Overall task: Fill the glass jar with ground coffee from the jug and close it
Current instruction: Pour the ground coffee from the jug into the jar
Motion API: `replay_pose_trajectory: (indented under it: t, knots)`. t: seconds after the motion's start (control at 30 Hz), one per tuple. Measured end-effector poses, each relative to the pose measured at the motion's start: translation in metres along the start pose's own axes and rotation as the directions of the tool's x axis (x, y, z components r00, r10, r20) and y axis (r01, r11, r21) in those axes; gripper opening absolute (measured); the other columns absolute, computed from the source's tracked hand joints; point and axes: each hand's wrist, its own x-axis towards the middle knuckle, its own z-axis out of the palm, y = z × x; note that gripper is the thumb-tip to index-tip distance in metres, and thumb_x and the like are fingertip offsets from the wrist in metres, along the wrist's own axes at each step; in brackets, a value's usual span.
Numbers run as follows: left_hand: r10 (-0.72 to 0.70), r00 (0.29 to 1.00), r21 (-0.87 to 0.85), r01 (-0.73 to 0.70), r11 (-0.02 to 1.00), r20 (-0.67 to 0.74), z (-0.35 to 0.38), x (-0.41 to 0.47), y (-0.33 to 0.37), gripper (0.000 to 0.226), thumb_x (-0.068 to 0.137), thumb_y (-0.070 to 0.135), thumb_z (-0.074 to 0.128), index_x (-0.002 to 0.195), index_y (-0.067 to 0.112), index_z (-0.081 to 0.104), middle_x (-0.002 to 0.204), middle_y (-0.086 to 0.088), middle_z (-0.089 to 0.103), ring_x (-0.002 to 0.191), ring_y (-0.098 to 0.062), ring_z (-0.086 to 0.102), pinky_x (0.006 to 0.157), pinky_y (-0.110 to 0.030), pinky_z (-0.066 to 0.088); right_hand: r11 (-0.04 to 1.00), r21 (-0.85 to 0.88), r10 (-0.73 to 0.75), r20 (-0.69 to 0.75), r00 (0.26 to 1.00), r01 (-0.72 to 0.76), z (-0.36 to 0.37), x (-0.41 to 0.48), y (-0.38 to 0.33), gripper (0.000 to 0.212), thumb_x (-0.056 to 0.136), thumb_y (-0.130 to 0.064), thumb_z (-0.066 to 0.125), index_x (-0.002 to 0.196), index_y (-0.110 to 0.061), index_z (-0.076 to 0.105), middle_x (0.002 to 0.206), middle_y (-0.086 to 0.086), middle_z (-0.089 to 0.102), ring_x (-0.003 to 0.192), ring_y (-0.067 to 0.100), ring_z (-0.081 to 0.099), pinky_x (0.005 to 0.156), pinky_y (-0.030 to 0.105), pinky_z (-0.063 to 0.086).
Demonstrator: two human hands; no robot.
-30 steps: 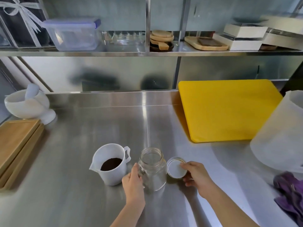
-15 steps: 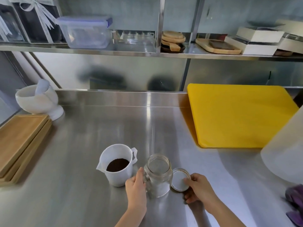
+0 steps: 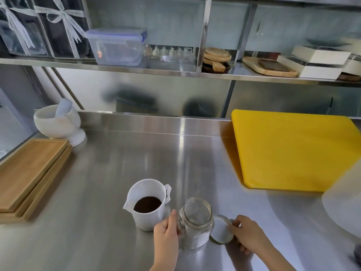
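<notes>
Single view only: head-worn wide-angle camera, looking forward and down across the steel tabletop (image 3: 101,184) toward the back wall. Shelf (image 3: 136,70) runs across the upper frame. Both hands enter from the bottom edge, close to the lens: left hand (image 3: 166,234), right hand (image 3: 247,232). Straight edges bow near the frame borders. No second view, so no overlap to log.
</notes>
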Motion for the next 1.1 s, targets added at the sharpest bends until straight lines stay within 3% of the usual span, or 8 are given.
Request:
replay_pose_trajectory:
  t: [0.13,0.23,0.37,0.5,0.6,0.77,0.93,1.1]
  knots:
    - [0.115,0.992,0.300,-0.124,0.946,0.046,-0.009,0.003,0.002,0.048,0.093,0.023,0.049,0.048,0.014,0.035,0.042,0.005,0.040,0.046,-0.007,0.035,0.054,-0.022,0.034,0.991,-0.132,-0.028,-0.016,0.999,0.025,-0.015,0.013,-0.012,0.024,0.088,-0.044,0.050,0.084,-0.020,0.051,0.078,0.002,0.063,0.063,0.018,0.065,0.066,0.032,0.056]
    - [0.275,0.953,0.564,-0.297,0.771,0.126,-0.017,0.004,0.012,0.040,0.091,0.027,0.052,0.055,0.012,0.041,0.055,0.004,0.043,0.057,-0.010,0.040,0.055,-0.022,0.037,0.981,-0.148,-0.126,-0.009,0.992,0.123,-0.027,0.022,-0.033,0.022,0.088,-0.042,0.053,0.090,-0.020,0.053,0.082,-0.002,0.060,0.072,0.015,0.062,0.070,0.029,0.055]
    - [0.590,0.786,0.502,-0.591,0.631,0.184,-0.028,-0.005,0.040,0.031,0.083,0.038,0.047,0.059,0.019,0.050,0.068,0.009,0.053,0.061,-0.006,0.048,0.055,-0.015,0.039,0.949,0.026,-0.317,0.072,0.946,0.316,-0.036,0.019,-0.068,0.009,0.090,-0.030,0.055,0.088,-0.021,0.055,0.080,0.001,0.064,0.068,0.013,0.061,0.060,0.023,0.049]
    - [0.759,0.650,0.428,-0.693,0.579,0.025,-0.042,-0.002,0.076,0.018,0.084,0.031,0.046,0.070,0.024,0.056,0.075,0.009,0.057,0.076,-0.005,0.053,0.068,-0.011,0.040,0.895,0.192,-0.428,0.124,0.895,0.401,-0.033,0.020,-0.102,0.013,0.090,-0.023,0.056,0.093,-0.011,0.061,0.075,0.003,0.064,0.064,0.012,0.061,0.059,0.023,0.049]
    - [0.630,0.760,0.400,-0.533,0.746,-0.162,-0.050,0.016,0.079,0.010,0.084,0.035,0.048,0.090,0.034,0.056,0.096,0.016,0.056,0.100,0.000,0.048,0.083,-0.016,0.037,0.858,0.293,-0.483,0.173,0.858,0.423,-0.024,0.023,-0.123,0.020,0.089,-0.019,0.058,0.100,-0.003,0.062,0.082,0.006,0.064,0.069,0.011,0.060,0.059,0.020,0.048]
    - [0.037,0.938,-0.010,-0.044,0.999,-0.345,-0.057,0.039,0.056,0.037,0.090,0.024,0.054,0.126,0.016,0.047,0.132,-0.002,0.050,0.124,-0.019,0.045,0.101,-0.032,0.035,0.855,0.201,-0.519,0.331,0.788,0.478,-0.004,0.034,-0.142,0.036,0.087,-0.028,0.061,0.121,-0.019,0.054,0.113,0.002,0.059,0.103,0.015,0.056,0.085,0.024,0.044]
    - [-0.140,0.939,-0.166,0.091,0.982,-0.314,-0.052,0.044,0.046,0.011,0.089,0.028,0.053,0.095,0.025,0.061,0.115,-0.010,0.063,0.110,-0.030,0.057,0.100,-0.045,0.040,0.831,0.128,-0.533,0.467,0.706,0.542,0.002,0.036,-0.154,0.045,0.091,-0.031,0.055,0.133,-0.019,0.046,0.123,-0.003,0.055,0.112,0.010,0.050,0.093,0.020,0.037]
    - [-0.177,0.933,-0.203,0.116,0.972,-0.314,-0.044,0.049,0.049,0.017,0.086,0.032,0.053,0.082,0.024,0.068,0.103,-0.011,0.068,0.103,-0.033,0.061,0.101,-0.049,0.042,0.794,0.092,-0.578,0.422,0.698,0.601,0.014,0.042,-0.160,0.027,0.093,-0.029,0.053,0.108,-0.007,0.058,0.107,0.012,0.062,0.091,0.013,0.052,0.081,0.023,0.039]
